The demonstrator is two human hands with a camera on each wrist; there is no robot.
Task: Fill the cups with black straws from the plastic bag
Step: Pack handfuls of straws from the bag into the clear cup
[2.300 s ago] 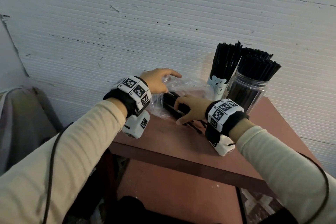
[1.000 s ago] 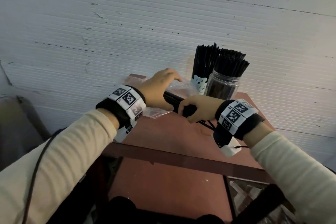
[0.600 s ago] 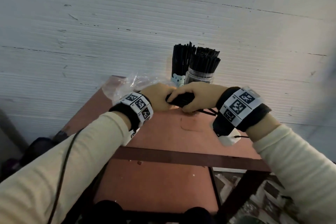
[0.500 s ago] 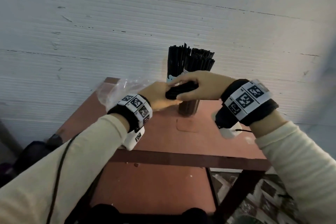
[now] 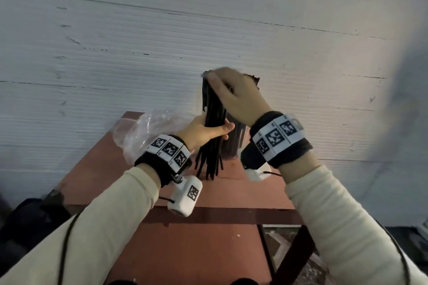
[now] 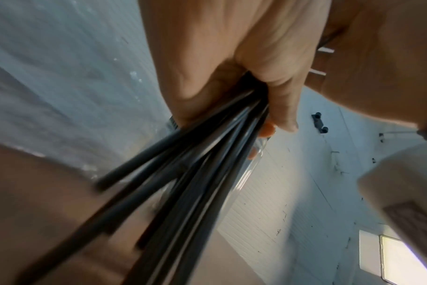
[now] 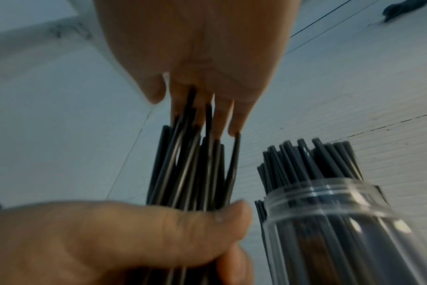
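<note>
Two hands meet on one bundle of straws (image 5: 212,122), held nearly upright above the far part of the table (image 5: 231,192). The left hand (image 5: 203,131) wraps the bundle about midway, thumb (image 5: 225,127) across its near side and fingers curled round the back; in the left wrist view the palm (image 6: 232,63) clamps the black stems, which fan out below the grip (image 6: 183,183). The right hand (image 5: 236,97) sits on top of the bundle, fingers straight and close together, their tips pressing on the upper ends of the straws (image 7: 202,164); it does not curl round them. In the right wrist view those fingers (image 7: 222,115) lie against the straw tips while the left thumb (image 7: 207,219) crosses the stems lower down. The bundle's lower ends splay loose just above the table, and whether they touch it cannot be told.

Just right of the bundle stands a clear jar (image 7: 329,221), packed with more black straws (image 7: 317,160) that rise above its rim. In the head view the jar (image 5: 231,146) is mostly hidden behind the right wrist, near the far edge by the wall (image 5: 139,41). A second cup cannot be made out behind the hands.

Left of the hands a crumpled clear bag (image 5: 143,132) lies on the far left corner of the table. Both wrists wear black bands with white coded tags (image 5: 275,136), and cream sleeves (image 5: 335,215) cover the arms.
</note>
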